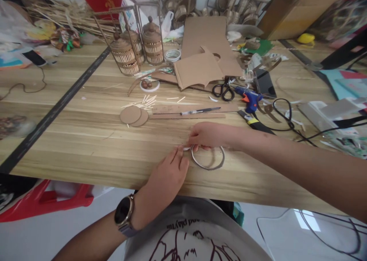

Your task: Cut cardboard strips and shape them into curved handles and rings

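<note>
A thin white-grey ring (208, 169) lies near the table's front edge. Over its far rim is my right hand (207, 134), fingers bent down and closed on the ring at its left side. My left hand (169, 170) rests flat on the wood just left of the ring, fingers stretched toward my right fingertips. A small white piece (186, 148) shows between the two hands; which hand touches it I cannot tell. Beyond the hands lie cardboard strips (189, 116) with a pen (200, 111) on them, and two round cardboard discs (130, 115).
Small sticks (145, 101) lie behind the discs. Black scissors (223, 91), a blue glue gun (250, 99) and a yellow-black tool (254, 121) sit to the right. Farther back are cardboard sheets (197, 70), a tape roll (172, 55) and small lidded bamboo baskets (152, 43) in frames.
</note>
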A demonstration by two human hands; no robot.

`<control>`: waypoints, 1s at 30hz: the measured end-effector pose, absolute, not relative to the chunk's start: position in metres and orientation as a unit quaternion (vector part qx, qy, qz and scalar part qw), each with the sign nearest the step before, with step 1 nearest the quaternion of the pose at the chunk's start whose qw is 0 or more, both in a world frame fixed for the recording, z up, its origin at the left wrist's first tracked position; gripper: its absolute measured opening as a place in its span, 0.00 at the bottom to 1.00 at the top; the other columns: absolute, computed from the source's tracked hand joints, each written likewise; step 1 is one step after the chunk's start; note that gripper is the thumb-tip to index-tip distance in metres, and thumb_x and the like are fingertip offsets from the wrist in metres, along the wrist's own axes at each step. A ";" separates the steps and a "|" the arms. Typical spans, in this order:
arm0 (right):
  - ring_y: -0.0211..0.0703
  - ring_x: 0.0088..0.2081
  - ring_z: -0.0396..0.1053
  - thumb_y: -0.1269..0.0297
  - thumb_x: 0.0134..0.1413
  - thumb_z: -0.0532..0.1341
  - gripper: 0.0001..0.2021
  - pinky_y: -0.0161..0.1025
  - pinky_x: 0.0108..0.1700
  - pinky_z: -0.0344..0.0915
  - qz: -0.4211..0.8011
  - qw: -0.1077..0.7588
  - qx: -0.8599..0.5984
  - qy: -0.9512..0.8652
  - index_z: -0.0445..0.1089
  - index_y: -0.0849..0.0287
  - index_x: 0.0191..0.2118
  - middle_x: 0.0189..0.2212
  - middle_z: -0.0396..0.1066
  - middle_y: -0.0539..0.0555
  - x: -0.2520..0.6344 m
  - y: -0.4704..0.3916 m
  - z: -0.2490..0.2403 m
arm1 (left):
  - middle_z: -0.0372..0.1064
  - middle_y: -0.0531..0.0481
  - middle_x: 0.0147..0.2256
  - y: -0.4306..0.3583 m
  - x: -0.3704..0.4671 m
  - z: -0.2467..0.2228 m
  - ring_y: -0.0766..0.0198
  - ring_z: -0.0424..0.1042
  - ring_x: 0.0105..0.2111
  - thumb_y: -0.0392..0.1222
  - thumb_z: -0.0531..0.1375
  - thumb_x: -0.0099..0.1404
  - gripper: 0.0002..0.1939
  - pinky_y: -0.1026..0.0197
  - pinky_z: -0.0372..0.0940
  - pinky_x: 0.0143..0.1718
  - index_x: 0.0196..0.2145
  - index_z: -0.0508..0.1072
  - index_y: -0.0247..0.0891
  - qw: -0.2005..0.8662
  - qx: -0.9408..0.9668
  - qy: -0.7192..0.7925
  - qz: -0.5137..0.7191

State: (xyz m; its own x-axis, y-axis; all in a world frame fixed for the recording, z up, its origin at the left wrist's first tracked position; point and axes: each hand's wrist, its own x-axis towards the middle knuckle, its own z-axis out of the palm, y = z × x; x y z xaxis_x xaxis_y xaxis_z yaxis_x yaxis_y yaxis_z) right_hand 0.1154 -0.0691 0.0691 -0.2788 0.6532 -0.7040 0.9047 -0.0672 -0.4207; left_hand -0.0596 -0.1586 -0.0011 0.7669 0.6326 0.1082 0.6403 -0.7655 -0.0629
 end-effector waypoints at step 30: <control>0.37 0.21 0.64 0.57 0.53 0.57 0.10 0.35 0.25 0.57 -0.408 0.107 0.635 0.647 0.62 0.55 0.26 0.20 0.65 0.47 0.217 -0.109 0.059 | 0.70 0.29 0.53 -0.156 -0.046 0.001 0.50 0.71 0.54 0.23 0.49 0.66 0.24 0.53 0.73 0.49 0.60 0.65 0.21 0.090 -0.932 -0.350 0.024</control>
